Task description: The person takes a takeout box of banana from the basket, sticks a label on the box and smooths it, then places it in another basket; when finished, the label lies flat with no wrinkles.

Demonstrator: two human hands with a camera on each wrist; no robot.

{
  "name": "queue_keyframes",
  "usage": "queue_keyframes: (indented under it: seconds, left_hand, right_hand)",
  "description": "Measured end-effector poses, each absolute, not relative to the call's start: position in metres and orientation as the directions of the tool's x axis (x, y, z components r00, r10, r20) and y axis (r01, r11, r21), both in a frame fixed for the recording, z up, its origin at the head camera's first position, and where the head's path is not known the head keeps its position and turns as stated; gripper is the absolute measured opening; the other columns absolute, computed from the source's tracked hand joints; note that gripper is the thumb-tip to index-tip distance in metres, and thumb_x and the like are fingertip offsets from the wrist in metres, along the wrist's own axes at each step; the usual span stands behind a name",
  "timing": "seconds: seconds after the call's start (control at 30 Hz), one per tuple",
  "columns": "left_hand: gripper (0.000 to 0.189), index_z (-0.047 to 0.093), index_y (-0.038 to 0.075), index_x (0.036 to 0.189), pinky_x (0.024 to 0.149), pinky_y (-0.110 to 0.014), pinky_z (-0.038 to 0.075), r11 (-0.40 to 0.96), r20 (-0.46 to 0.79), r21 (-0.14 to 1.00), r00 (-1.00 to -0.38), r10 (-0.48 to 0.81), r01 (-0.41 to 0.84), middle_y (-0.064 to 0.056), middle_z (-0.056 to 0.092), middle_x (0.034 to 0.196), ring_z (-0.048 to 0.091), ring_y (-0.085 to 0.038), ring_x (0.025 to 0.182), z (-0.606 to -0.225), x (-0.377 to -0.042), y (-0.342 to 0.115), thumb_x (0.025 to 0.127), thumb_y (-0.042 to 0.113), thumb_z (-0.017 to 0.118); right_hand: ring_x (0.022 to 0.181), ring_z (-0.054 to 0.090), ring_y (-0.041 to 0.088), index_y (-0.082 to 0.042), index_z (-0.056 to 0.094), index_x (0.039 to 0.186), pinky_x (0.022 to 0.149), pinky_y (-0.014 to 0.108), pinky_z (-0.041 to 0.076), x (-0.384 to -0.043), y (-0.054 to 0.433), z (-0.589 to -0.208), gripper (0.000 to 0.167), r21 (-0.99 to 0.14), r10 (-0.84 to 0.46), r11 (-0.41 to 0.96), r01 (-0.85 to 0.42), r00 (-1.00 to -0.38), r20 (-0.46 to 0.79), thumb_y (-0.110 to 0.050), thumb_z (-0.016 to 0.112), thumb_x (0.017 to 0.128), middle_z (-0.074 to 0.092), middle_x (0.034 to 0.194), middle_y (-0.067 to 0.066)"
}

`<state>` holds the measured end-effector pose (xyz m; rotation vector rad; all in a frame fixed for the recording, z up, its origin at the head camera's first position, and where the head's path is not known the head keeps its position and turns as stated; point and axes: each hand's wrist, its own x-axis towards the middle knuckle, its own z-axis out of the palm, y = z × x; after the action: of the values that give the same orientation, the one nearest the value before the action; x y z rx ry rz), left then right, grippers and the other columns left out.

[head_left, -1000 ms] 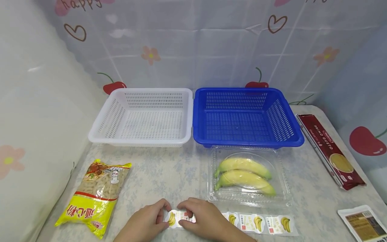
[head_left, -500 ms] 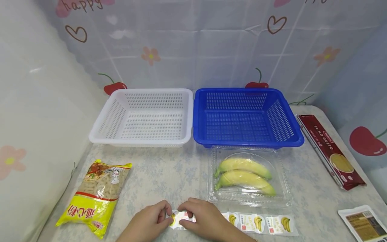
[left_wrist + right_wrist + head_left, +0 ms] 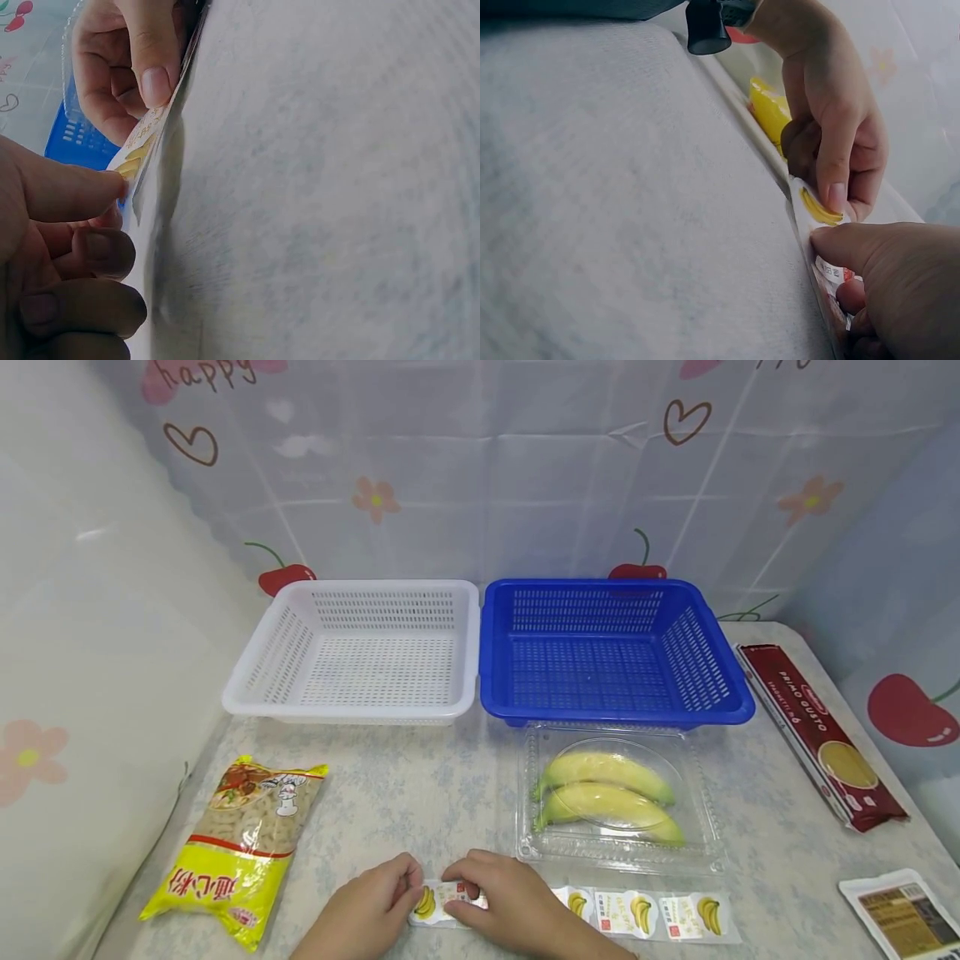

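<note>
A strip of banana stickers lies along the front of the table, its white labels printed with yellow bananas. At its left end, my left hand pinches the edge between thumb and curled fingers, beside a banana picture. Just to the right, my right hand holds the same strip with its thumb on top and hides part of it. Close over the tabletop, the sticker strip runs between both hands in the left wrist view. From the right wrist, the left thumb shows at the banana print.
Two bananas lie in a clear plastic clamshell behind the right hand. A white basket and a blue basket stand at the back. Macaroni lies left; spaghetti and a flat packet lie right.
The left thumb first slid right over the end banana picture, then drew back left, so the picture shows again. The right hand has stayed in place.
</note>
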<state>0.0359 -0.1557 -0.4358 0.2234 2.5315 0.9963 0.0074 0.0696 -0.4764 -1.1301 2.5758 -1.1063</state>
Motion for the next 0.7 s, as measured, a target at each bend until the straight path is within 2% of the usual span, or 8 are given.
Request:
queue_keyframes:
  seconds: [0.3, 0.53, 0.7]
  left_hand:
    - [0.011, 0.053, 0.021, 0.093, 0.049, -0.022, 0.039, 0.705, -0.328, 0.709, -0.896, 0.301, -0.023, 0.01, 0.05, 0.071, 0.041, -0.001, 0.055, -0.43, 0.035, -0.161, 0.1, 0.028, 0.059]
    - [0.014, 0.056, 0.019, 0.093, 0.051, -0.021, 0.04, 0.678, -0.299, 0.735, -0.914, 0.276, -0.035, 0.01, 0.054, 0.072, 0.043, -0.001, 0.056, -0.43, 0.033, -0.168, 0.098, 0.03, 0.062]
    - [0.014, 0.06, 0.019, 0.09, 0.055, -0.02, 0.041, 0.636, -0.263, 0.77, -0.932, 0.248, -0.049, 0.009, 0.055, 0.071, 0.045, 0.001, 0.059, -0.429, 0.03, -0.171, 0.095, 0.03, 0.066]
  right_hand:
    - [0.07, 0.042, -0.007, -0.025, 0.068, 0.116, 0.06, 0.009, 0.041, 0.008, 0.07, -0.477, 0.027, -0.667, -0.666, 0.481, -0.569, -0.732, 0.144, -0.043, 0.059, 0.098, 0.053, 0.095, -0.015]
    - [0.087, 0.058, -0.005, -0.027, 0.064, 0.123, 0.072, 0.014, 0.05, 0.008, 0.069, -0.478, 0.028, -0.648, -0.666, 0.468, -0.6, -0.722, 0.188, -0.042, 0.058, 0.099, 0.061, 0.103, -0.017]
    - [0.094, 0.062, -0.003, -0.028, 0.06, 0.127, 0.077, 0.017, 0.052, 0.008, 0.067, -0.476, 0.03, -0.656, -0.663, 0.45, -0.607, -0.719, 0.211, -0.041, 0.056, 0.1, 0.065, 0.111, -0.017]
